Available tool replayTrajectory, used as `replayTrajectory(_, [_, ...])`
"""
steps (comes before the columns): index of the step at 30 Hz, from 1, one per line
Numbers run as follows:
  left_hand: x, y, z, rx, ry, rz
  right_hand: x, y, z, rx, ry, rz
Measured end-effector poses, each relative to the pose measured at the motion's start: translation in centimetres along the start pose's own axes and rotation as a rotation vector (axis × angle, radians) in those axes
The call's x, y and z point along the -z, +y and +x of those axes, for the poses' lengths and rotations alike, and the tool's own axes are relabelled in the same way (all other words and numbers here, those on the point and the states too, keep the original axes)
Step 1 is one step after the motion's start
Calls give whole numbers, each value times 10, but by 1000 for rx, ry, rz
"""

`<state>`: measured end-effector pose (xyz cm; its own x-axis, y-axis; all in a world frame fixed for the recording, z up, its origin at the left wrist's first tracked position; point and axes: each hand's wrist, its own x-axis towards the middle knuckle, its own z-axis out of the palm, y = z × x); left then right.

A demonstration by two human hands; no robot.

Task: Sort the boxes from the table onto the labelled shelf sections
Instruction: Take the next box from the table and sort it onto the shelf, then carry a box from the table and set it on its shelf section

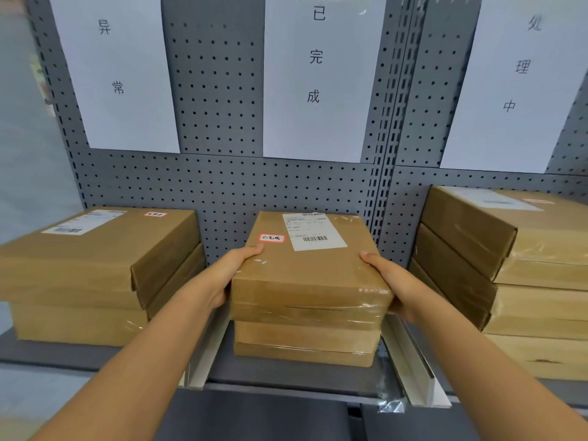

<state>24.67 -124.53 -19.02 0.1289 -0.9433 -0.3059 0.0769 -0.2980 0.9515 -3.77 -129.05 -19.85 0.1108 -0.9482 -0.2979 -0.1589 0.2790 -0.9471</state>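
While both hands clasp it, left hand (222, 278) and right hand (391, 284) with fingers curled round its sides, the top box (305, 268) sits on one box (305, 345); two boxes (95, 265) lie beyond the left fingers, three boxes (525, 281) beyond the right.

We see open shelf floor (57, 354) in front of the left stack (95, 272), and a narrow gap between this stack and the middle stack (307, 300), where a white divider (208, 354) stands. On the right, a second divider (413, 361) fills the gap before the right stack (509, 275), which is higher. Behind the stacks the pegboard wall (222, 186) closes the way. Above all boxes the space is free; its upper limit probably lies out of view.
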Motion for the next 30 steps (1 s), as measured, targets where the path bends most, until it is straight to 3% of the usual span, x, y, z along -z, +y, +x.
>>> replayTrajectory(13, [0, 4, 11, 43, 18, 113, 7, -4, 8, -40, 4, -35])
replayTrajectory(19, [-4, 18, 3, 69, 120, 458, 5, -14, 6, 12, 115, -247])
replayTrajectory(22, [-9, 24, 0, -39, 198, 671, -3, -29, 1, 119, 196, -522])
replayTrajectory(24, [-7, 26, 0, -191, 326, 872, -12, -40, -5, 239, 322, -842])
replayTrajectory(26, [-5, 28, -12, -305, 445, 911, -27, -50, -14, 411, 449, -1091])
replayTrajectory(28, [4, 31, -27, -393, 490, 878, -53, -55, -25, 595, 434, -1137])
replayTrajectory(30, [24, 32, -43, -474, 506, 947, -90, -59, -36, 735, 296, -1080])
